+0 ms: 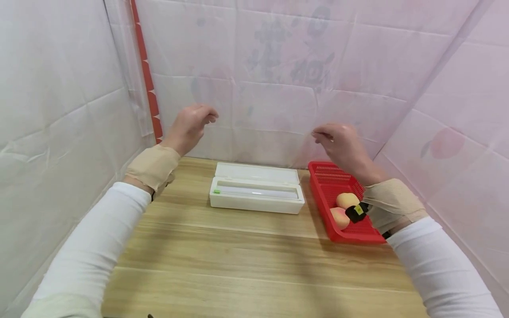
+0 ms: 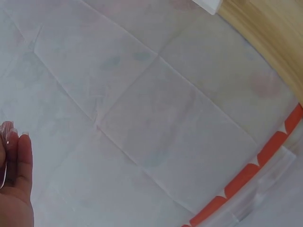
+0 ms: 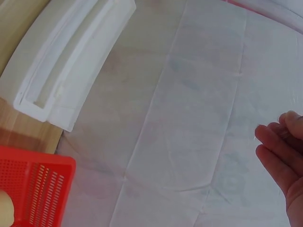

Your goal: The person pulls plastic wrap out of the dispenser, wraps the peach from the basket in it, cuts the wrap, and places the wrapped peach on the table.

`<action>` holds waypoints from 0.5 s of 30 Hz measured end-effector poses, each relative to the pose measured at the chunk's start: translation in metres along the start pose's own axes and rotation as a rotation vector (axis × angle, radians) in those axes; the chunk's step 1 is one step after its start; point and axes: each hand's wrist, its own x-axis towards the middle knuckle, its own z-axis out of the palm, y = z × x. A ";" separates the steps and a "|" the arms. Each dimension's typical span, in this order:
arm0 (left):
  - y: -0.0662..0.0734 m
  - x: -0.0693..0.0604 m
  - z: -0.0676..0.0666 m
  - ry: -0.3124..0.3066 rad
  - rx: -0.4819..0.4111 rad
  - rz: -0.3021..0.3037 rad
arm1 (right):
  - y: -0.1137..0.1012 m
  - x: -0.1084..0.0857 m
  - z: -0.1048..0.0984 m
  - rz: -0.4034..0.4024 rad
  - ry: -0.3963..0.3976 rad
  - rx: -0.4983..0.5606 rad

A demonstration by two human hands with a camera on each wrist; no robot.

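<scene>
Both hands are raised in front of the white wall sheet, well apart from each other. My left hand (image 1: 192, 126) pinches clear plastic film (image 2: 7, 128), a glossy bit of which shows at its fingertips in the left wrist view. Thumb and fingers of my right hand (image 1: 339, 143) are also brought together, with faint shiny film (image 3: 294, 100) beside them; the film's full extent is too transparent to make out. Below and between the hands, a long white film dispenser box (image 1: 254, 204) stands on the table, lid (image 1: 256, 172) swung back, a pale roll inside and a green slider (image 1: 216, 191) at its left end.
A red plastic basket (image 1: 327, 221) stands right of the box, under the right forearm, holding peaches (image 1: 347, 200). The wooden table (image 1: 238, 256) is bounded by sheet-covered walls (image 1: 63, 88) at the left, back and right. A red strip (image 1: 146, 73) runs up the back left corner.
</scene>
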 end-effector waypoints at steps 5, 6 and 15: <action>0.003 0.001 -0.006 -0.004 -0.013 0.060 | -0.002 -0.004 -0.009 -0.042 0.000 -0.033; 0.003 0.002 -0.007 -0.005 -0.015 0.068 | -0.003 -0.005 -0.010 -0.056 0.002 -0.040; 0.008 -0.008 -0.018 0.028 -0.081 0.126 | -0.005 -0.013 -0.018 -0.202 0.034 -0.107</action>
